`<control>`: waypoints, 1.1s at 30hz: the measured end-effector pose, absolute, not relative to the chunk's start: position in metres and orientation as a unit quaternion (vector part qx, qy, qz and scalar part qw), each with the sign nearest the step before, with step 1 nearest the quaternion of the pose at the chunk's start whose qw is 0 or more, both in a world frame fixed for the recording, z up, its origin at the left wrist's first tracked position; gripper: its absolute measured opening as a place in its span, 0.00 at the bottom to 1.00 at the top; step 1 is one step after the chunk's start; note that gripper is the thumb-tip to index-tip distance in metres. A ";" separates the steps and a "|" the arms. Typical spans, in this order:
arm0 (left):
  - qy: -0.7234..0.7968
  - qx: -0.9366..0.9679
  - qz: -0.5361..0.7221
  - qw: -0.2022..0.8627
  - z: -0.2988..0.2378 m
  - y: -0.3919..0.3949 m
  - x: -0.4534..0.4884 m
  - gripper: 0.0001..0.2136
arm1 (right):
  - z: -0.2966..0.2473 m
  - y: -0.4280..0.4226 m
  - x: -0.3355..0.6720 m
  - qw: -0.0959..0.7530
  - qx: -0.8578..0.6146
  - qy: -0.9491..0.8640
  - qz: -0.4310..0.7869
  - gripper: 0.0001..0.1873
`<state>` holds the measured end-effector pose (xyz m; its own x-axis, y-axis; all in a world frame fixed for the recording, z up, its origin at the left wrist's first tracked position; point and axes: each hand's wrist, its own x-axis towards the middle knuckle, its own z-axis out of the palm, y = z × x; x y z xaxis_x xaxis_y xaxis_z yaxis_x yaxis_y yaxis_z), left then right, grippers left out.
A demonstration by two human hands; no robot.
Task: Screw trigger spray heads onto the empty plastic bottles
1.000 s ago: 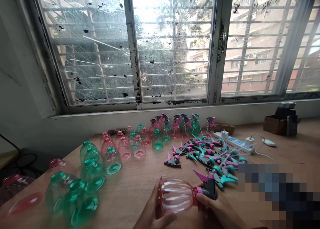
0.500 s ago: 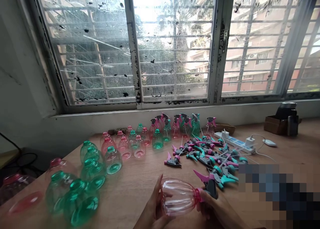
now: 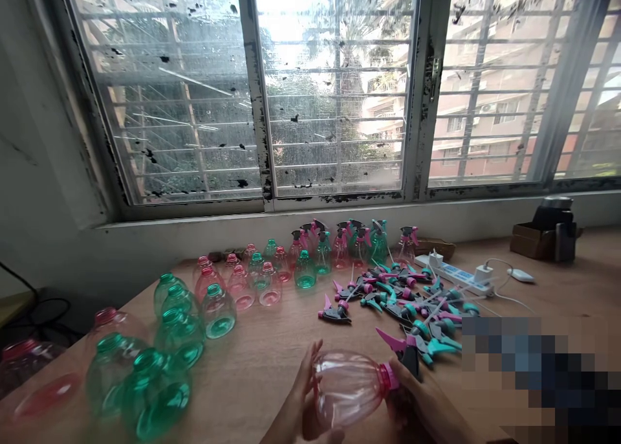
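A clear pink spray bottle (image 3: pixel 348 387) lies sideways between my hands, its base to the left and its neck to the right. My left hand (image 3: pixel 299 399) is wrapped round the base end, fingers behind and thumb in front. My right hand (image 3: pixel 420 392) grips the spray head (image 3: pixel 410 356) at its pink collar, which sits on the bottle's neck; how far it is screwed on cannot be made out. The head's pink trigger points up and left. Just beyond my right hand lies a pile of loose spray heads (image 3: pixel 388 288) in pink, teal and grey.
Several open green bottles (image 3: pixel 158 392) and pink bottles (image 3: pixel 208 282) stand on the left of the wooden table (image 3: pixel 252 373). Bottles with heads fitted (image 3: pixel 361 246) line the wall below the window. A power strip (image 3: pixel 456 274) and a brown box (image 3: pixel 531 240) are at the right.
The bottle has turned slightly in my hands, and my left fingers and thumb have shifted on its base. My right hand stays at the collar.
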<state>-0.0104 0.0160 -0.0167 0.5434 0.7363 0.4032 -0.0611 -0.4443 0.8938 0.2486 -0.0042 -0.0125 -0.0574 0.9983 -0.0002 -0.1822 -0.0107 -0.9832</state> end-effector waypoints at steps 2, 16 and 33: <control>0.247 0.751 0.420 0.446 -0.018 0.017 -0.012 0.42 | -0.013 -0.004 0.248 0.534 -0.432 -0.458 0.564 0.32; 0.315 0.685 0.414 0.510 -0.016 0.019 -0.013 0.38 | -0.011 -0.004 0.248 0.544 -0.435 -0.463 0.549 0.32; 0.269 0.691 0.425 0.519 -0.018 0.015 -0.009 0.48 | -0.010 -0.007 0.250 0.494 -0.456 -0.529 0.518 0.34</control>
